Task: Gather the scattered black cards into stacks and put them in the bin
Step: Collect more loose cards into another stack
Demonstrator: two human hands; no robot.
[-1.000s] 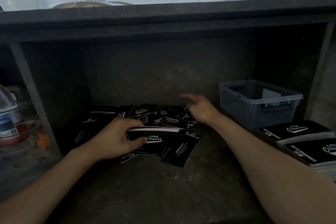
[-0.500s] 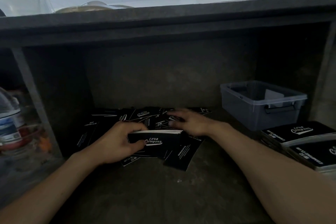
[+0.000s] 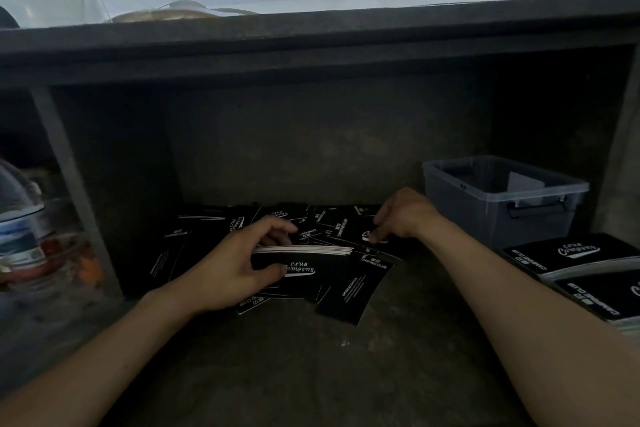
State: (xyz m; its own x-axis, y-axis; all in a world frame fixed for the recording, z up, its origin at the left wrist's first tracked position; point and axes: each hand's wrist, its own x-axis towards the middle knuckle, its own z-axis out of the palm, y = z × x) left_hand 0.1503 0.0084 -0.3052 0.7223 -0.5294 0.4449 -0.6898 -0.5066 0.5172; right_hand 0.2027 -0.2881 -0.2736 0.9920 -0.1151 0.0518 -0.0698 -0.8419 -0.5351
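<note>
Dark concrete shelf [image 3: 311,374], lower centre: left hand [image 3: 228,274] is gripping a thin stack of black printed cards [image 3: 304,265]; right hand [image 3: 403,215] is pinching a loose card [image 3: 379,242] among scattered black cards [image 3: 332,224] behind. Grey translucent plastic bin [image 3: 485,211] is standing centre right. Risk: one-handed grip slackening, stack fanning out.

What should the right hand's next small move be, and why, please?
Probably carry the loose card that the right hand seems to pinch onto the stack that the left hand grips: many scattered cards lie behind it, so the bin can wait.
</note>
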